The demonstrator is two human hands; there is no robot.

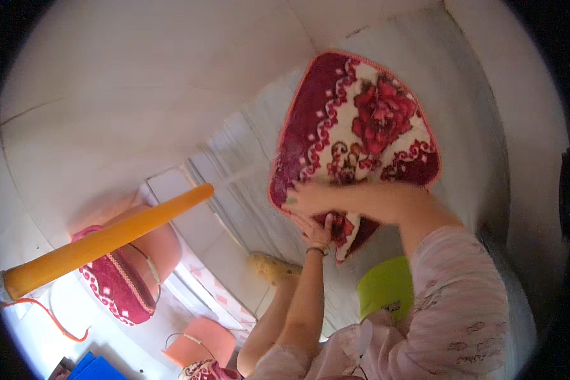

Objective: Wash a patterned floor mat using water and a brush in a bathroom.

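Note:
A floral mat [331, 130] in dark red and cream with an orange bound edge lies spread before me, its near part bent towards me. At its lower left edge, my left hand [316, 232], a dark band at its wrist, presses on the cloth with thumb and fingers apart; whether it grips the edge is unclear. My right hand [308, 198] lies on the mat just beyond it, blurred. A small pale-green object [290, 196] shows at its fingers and seems held there, though its kind cannot be made out.
A yellow-orange pole [109, 242] slants across the left, above a peach bucket [164, 237] with a similar red mat [118, 285]. Another peach bucket [209, 339] is lower down. Nearby are a tiled ledge [206, 280], a yellow slipper [266, 266] and a lime-green plastic object [384, 287].

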